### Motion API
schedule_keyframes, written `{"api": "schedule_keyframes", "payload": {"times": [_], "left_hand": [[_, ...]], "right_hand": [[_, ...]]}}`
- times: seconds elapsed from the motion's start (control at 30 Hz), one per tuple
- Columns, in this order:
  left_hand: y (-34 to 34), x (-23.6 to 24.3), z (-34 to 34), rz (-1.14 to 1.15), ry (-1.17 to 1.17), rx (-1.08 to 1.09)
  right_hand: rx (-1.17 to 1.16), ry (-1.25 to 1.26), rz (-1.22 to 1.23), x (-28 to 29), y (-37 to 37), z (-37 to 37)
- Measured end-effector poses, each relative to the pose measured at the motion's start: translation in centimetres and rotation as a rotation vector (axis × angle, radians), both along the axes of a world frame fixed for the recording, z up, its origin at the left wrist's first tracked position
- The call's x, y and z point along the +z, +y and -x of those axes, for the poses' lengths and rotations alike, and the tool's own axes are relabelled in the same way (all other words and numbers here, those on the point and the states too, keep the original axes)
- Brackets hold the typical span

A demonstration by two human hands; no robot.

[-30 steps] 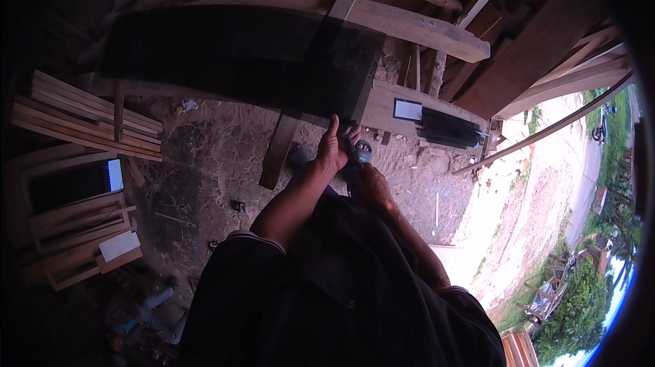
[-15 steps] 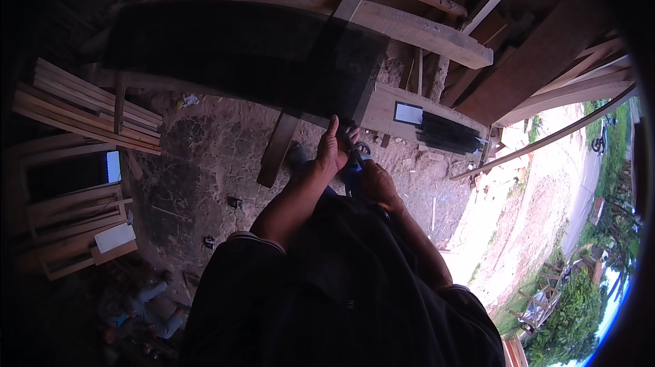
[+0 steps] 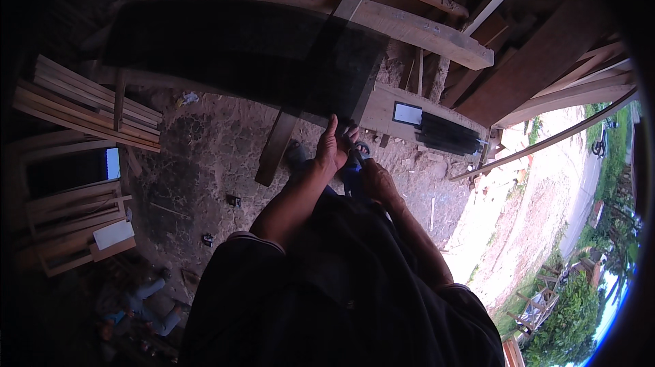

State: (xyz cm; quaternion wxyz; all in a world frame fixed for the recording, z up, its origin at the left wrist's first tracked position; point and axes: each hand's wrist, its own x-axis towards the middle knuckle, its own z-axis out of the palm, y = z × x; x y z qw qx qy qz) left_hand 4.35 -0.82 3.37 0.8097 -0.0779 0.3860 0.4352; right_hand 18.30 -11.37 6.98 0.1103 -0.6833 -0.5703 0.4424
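A dark, narrow hand tool (image 3: 355, 153) slants between my hands, in front of my body; its exact kind is too dark to tell. My right hand (image 3: 376, 181) is closed around its near end. My left hand (image 3: 331, 150) has its thumb raised and its fingers curled about the tool's far end. Just beyond my left hand lies the near right corner of a long dark see-through sheet (image 3: 239, 53), spread over wooden supports. A wooden plank (image 3: 278, 148) passes under the sheet and juts out toward me, left of my hands.
Stacked wooden strips (image 3: 89, 107) and wooden frames (image 3: 75, 210) stand at the left. A bench board (image 3: 382, 104) at right bears a white-faced panel (image 3: 408, 113) and dark strips (image 3: 447, 135). Thick beams (image 3: 423, 32) cross the back. Another person (image 3: 153, 305) is at lower left.
My hands stay at nearly the same spot, with the tool shifted very slightly between them. The sheet and timber have not moved.
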Motion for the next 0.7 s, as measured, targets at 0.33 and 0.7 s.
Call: {"api": "schedule_keyframes", "payload": {"times": [0.33,0.7], "left_hand": [[0.2,-0.2,0.1,-0.014,-0.038,0.024],[0.2,-0.2,0.1,-0.012,-0.016,0.028]], "right_hand": [[-0.014,-0.016,-0.079,0.6,-0.1,0.5],[-0.009,-0.029,-0.064,0.9,0.0,0.7]]}}
